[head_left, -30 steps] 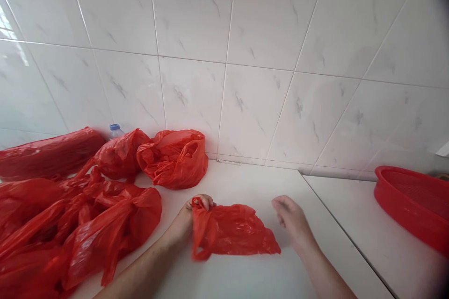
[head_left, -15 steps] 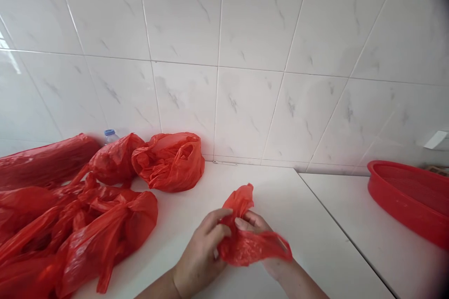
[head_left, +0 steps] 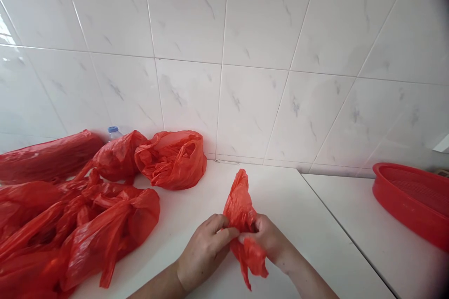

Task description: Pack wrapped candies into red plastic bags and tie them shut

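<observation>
1. Both hands, left hand and right hand, are pinching a crumpled red plastic bag over the flat white tabletop.
2. Loose red plastic bags lie left of them.

Bags plain red — wall tiles white, grey-veined — bottle cap blue.

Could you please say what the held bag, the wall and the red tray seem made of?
The held bag looks like thin, glossy plastic: it crinkles and shines. The wall seems glazed ceramic tile, from its joints and reflections. The red tray is probably rigid plastic, smooth, evenly coloured.
</observation>
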Available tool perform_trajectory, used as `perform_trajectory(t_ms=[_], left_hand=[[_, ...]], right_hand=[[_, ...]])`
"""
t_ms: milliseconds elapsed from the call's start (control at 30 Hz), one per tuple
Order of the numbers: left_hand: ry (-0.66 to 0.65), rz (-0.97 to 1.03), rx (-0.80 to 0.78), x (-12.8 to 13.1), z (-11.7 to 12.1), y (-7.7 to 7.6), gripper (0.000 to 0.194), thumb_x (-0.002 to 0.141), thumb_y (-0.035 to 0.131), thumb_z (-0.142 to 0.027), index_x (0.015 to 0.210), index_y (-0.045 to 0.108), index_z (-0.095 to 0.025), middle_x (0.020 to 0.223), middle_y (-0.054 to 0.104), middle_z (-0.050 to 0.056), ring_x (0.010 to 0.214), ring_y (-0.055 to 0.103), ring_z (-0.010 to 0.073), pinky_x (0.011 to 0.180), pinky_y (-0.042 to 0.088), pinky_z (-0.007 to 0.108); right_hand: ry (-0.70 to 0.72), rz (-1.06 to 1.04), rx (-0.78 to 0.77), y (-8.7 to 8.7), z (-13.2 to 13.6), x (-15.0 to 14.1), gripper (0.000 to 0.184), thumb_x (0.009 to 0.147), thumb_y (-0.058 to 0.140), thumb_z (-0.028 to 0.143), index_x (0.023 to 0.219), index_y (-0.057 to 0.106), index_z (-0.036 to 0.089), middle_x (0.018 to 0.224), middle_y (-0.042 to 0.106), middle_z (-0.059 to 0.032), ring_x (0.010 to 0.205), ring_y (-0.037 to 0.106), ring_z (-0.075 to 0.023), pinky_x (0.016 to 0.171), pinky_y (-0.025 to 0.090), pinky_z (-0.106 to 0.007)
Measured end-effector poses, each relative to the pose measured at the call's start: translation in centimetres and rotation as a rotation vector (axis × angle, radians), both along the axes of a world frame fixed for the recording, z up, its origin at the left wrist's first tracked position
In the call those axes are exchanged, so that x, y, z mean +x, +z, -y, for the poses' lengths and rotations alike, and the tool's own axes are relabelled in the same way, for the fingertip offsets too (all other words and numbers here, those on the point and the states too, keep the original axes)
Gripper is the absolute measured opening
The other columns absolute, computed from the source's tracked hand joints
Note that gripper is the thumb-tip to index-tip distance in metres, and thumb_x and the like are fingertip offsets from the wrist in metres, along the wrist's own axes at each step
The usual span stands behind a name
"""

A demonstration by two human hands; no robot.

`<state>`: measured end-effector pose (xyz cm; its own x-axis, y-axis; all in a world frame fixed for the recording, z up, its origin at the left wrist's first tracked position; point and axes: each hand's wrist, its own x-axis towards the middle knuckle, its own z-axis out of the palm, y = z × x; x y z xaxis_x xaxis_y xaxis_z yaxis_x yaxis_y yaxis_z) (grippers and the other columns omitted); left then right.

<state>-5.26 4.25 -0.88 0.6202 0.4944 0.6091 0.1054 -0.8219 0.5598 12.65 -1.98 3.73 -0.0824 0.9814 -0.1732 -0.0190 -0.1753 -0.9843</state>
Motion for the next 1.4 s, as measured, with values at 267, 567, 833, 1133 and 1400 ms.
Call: perform_trajectory(t_ms=[267,567,833,1133,1400], left_hand=[[0.320,0.351,-0.382,-1.2,-2.0,1.5,0.021,0.097,0.037,-0.029,0.083,0.051,-0.022,0.076,0.053,-0.001,0.071,0.052,0.0141,0.067,0.045,0.025],[0.207,0.392,-0.605,0.0,0.1,3.3,0.021,0.088,0.056,-0.039,0.079,0.056,-0.020,0.075,0.053,-0.002,0.068,0.051,0.0134,0.064,0.044,0.025],[-0.044,0.427,-0.626,0.1,2.5,5.8,0.018,0.086,0.061,-0.031,0.073,0.055,-0.019,0.078,0.053,0.000,0.072,0.049,0.0133,0.065,0.043,0.024],[-0.093,0.677,-0.754,-2.3,0.2,7.8,0.017,0.080,0.062,-0.025,0.069,0.051,-0.020,0.090,0.064,0.004,0.090,0.058,0.0200,0.076,0.048,0.031],[-0.392,0.650,-0.886,-4.0,-0.2,10.3,0.021,0.078,0.060,-0.028,0.067,0.043,-0.021,0.055,0.043,-0.006,0.047,0.044,0.0090,0.058,0.050,0.029]], right_hand=[[-0.408,0.620,-0.008,-0.4,-0.2,8.4,0.013,0.072,0.049,0.022,0.077,0.060,0.019,0.076,0.064,-0.0013,0.072,0.061,-0.0186,0.065,0.044,-0.029],[-0.815,1.162,0.603,5.2,3.7,4.2,0.031,0.080,0.046,0.022,0.109,0.058,0.025,0.113,0.057,-0.0078,0.111,0.052,-0.0263,0.086,0.046,-0.039],[-0.348,0.970,0.579,1.0,1.3,-0.1,0.016,0.081,0.046,0.013,0.087,0.056,0.024,0.090,0.060,-0.0051,0.080,0.056,-0.0204,0.066,0.045,-0.032],[-0.343,0.514,0.392,4.3,3.3,2.2,0.007,0.075,0.048,0.018,0.073,0.043,0.024,0.114,0.061,-0.0050,0.116,0.050,-0.0249,0.081,0.044,-0.032],[0.044,0.803,0.258,4.6,6.6,1.4,0.028,0.088,0.037,0.027,0.063,0.027,0.021,0.056,0.031,0.0045,0.051,0.029,-0.0113,0.051,0.023,-0.026]])
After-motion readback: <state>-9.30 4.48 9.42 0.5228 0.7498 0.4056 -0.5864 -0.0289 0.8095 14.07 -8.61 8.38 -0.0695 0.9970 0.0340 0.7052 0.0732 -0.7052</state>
